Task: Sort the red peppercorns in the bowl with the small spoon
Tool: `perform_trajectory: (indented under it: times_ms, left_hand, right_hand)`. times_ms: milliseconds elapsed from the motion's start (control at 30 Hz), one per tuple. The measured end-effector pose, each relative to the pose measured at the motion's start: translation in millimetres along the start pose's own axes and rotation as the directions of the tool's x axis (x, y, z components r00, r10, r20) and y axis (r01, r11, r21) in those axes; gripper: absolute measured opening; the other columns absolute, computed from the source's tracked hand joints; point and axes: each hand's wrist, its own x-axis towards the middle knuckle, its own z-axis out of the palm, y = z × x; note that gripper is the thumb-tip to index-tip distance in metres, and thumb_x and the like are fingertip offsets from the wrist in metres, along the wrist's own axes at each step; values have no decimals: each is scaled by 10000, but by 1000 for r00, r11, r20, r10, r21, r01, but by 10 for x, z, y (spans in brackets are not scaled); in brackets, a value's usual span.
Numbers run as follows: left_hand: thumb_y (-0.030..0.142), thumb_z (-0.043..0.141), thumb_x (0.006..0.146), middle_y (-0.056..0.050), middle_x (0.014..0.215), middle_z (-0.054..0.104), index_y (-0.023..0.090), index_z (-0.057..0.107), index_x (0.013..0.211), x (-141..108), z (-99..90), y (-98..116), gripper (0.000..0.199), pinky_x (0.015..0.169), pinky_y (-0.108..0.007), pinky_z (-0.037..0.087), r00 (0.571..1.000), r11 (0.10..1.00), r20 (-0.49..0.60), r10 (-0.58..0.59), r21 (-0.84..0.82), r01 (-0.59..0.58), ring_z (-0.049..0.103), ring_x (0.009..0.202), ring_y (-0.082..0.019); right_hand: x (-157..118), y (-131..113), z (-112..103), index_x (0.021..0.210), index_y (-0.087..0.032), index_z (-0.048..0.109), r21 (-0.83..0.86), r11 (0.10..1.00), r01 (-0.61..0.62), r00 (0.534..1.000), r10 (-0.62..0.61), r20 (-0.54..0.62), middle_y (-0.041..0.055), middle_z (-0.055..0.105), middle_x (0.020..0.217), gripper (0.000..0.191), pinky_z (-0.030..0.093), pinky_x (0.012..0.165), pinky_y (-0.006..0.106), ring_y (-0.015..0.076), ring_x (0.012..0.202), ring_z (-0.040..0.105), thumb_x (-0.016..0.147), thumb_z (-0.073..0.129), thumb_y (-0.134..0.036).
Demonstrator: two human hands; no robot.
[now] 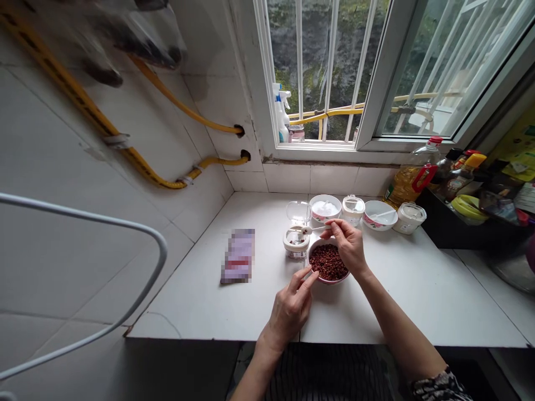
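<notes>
My right hand [349, 245] pinches the handle of a small white spoon [308, 229], whose bowl end carries a few dark red bits. The spoon is over the mouth of a small clear jar [296, 249] with a cream rim, its clear lid [298, 211] flipped up. Just right of the jar stands a pink-rimmed bowl [330, 282] full of reddish-brown Sichuan peppercorns [329, 262]. At the bowl's near left rim, my left hand [292, 306] holds on with its fingertips.
Behind stand a bowl of white powder [325, 207], a lidded jar [353, 207], a bowl with a white spoon [379, 216] and another lidded jar [411, 217]. A purple packet [239, 256] lies left. An oil bottle [407, 175] and sauce bottles [463, 172] stand back right.
</notes>
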Motion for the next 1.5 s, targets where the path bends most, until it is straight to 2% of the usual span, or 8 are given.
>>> perform_trajectory:
  times_ms: [233, 400, 533, 667, 867, 1033, 1267, 1500]
  left_hand:
    - [0, 410, 913, -136, 1305, 607, 210, 478, 1415, -8, 8, -4, 548, 908, -277, 603, 1000, 1000, -7, 3, 8, -3, 662, 1161, -198]
    - [3, 418, 920, -132, 1292, 614, 214, 486, 1412, -1, 4, 1, 540, 907, -274, 601, 1000, 1000, -8, 5, 6, -5, 666, 1155, -194]
    - [7, 435, 926, -133, 1284, 616, 207, 499, 1405, -4, 1, -1, 522, 893, -268, 605, 1000, 1000, -9, 2, 8, -2, 675, 1133, -192]
    - [-1, 442, 928, -132, 1276, 620, 202, 517, 1383, -8, -4, 2, 504, 881, -260, 606, 1000, 1000, -17, 2, 18, -2, 680, 1120, -186]
    - [-15, 443, 921, -129, 1261, 621, 195, 534, 1368, 9, -26, 20, 502, 907, -256, 598, 1000, 1000, -25, 2, 7, -2, 682, 1110, -178]
    - [-16, 444, 928, -133, 1265, 617, 199, 529, 1378, 13, -38, 25, 506, 933, -275, 592, 1000, 1000, -16, 1, 3, -1, 677, 1119, -181]
    - [-9, 444, 934, -131, 1265, 624, 212, 510, 1397, 21, -44, 33, 517, 923, -278, 598, 1000, 1000, -20, -7, -5, 7, 688, 1105, -184]
    - [-3, 446, 929, -128, 1257, 633, 215, 505, 1402, 10, -47, 29, 524, 931, -280, 597, 1000, 1000, -7, -14, 9, 14, 680, 1133, -198]
  right_hand:
    - [-70, 13, 71, 950, -245, 695, -316, 888, 334, 939, -284, 195, 19, 788, 765, 190, 445, 1026, 473, 212, 737, 719, 966, 506, -239]
    - [-62, -44, -123, 910, -220, 686, -296, 933, 206, 978, -187, 92, 40, 761, 727, 176, 524, 850, 397, 230, 768, 706, 951, 523, -268]
    - [-62, -63, -326, 824, -213, 661, -247, 964, 102, 987, -67, 148, 8, 684, 596, 181, 525, 708, 335, 192, 595, 656, 929, 540, -296]
    - [-62, -53, -438, 772, -216, 650, -293, 951, 103, 978, -43, 202, 0, 647, 554, 204, 500, 673, 323, 189, 584, 625, 924, 529, -278]
    - [-89, -13, -394, 725, -218, 649, -385, 912, 143, 944, -9, 330, 24, 682, 652, 226, 484, 729, 322, 203, 726, 636, 901, 512, -190]
    - [-85, 19, -374, 723, -213, 629, -380, 925, 33, 933, 107, 343, 1, 648, 593, 247, 468, 696, 310, 181, 639, 609, 921, 485, -178]
    - [-109, 70, -325, 758, -219, 661, -383, 919, 95, 950, 31, 310, 30, 717, 702, 236, 473, 881, 369, 219, 839, 646, 928, 500, -205]
    - [-100, 53, -304, 746, -218, 639, -282, 956, -84, 956, 157, 247, 0, 673, 568, 218, 527, 739, 343, 186, 592, 644, 917, 516, -271]
